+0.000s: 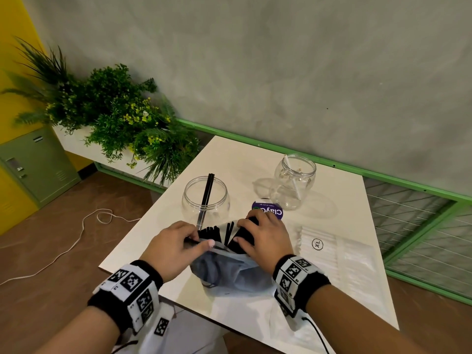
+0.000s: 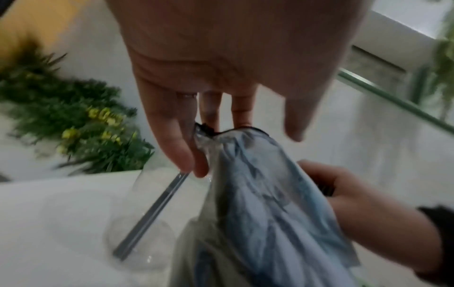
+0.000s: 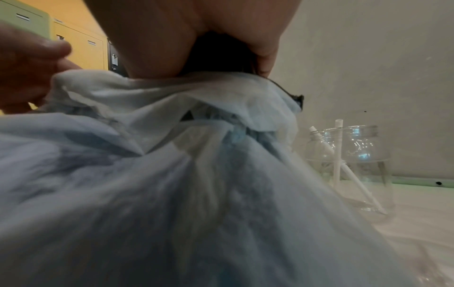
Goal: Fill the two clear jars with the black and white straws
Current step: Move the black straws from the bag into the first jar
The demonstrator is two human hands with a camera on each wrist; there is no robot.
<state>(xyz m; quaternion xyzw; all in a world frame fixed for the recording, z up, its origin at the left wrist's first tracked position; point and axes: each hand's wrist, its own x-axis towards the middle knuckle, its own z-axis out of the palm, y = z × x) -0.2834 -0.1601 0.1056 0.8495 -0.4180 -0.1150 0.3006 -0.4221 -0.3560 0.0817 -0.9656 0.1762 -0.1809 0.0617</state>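
Observation:
A pale blue plastic bag (image 1: pixel 229 269) of black straws (image 1: pixel 210 232) lies on the white table (image 1: pixel 332 315) in front of me. My left hand (image 1: pixel 201 241) pinches the bag's open rim (image 2: pixel 203 134) between thumb and fingers. Reaching into the bag's mouth, my right hand (image 1: pixel 245 231) grips a bundle of black straws (image 3: pixel 216 56). The left clear jar (image 1: pixel 190 200) holds a few black straws (image 1: pixel 208 187). The right clear jar (image 1: pixel 305 186) holds two white straws (image 3: pixel 336 153). A flat pack of white straws (image 1: pixel 339 254) marked XL lies to my right.
A purple round lid (image 1: pixel 270 210) lies between the jars, just beyond my right hand. Green plants (image 1: pixel 122 116) stand past the table's left edge, and a green rail (image 1: pixel 383 175) runs along the grey wall behind. A white cable (image 1: pixel 76 241) trails on the floor.

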